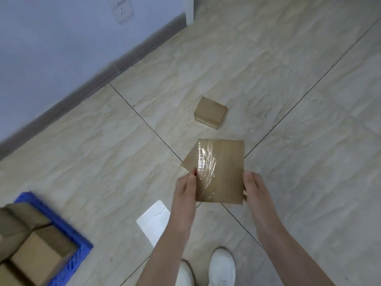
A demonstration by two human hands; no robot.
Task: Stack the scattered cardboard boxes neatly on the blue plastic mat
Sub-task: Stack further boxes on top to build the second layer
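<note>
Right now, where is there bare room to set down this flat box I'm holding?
The blue mat is crowded: stacked boxes cover it to its rim. Bare floor lies between mat, wall and small box, and right of the flat box.

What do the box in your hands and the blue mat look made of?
Held box: brown cardboard, matte, with a glossy wrinkled strip, likely clear tape. Blue mat: looks like hard plastic, ribbed edge, slightly shiny.

Taped box: brown cardboard, glossy clear strip.
Small box: plain tan.
Stacked boxes: tan to brown.
Mat: bright blue.
Floor: beige tiles, marbled veining, dark joints.
Wall: pale bluish white.
Skirting: grey-brown.
Shoes: white.
</note>
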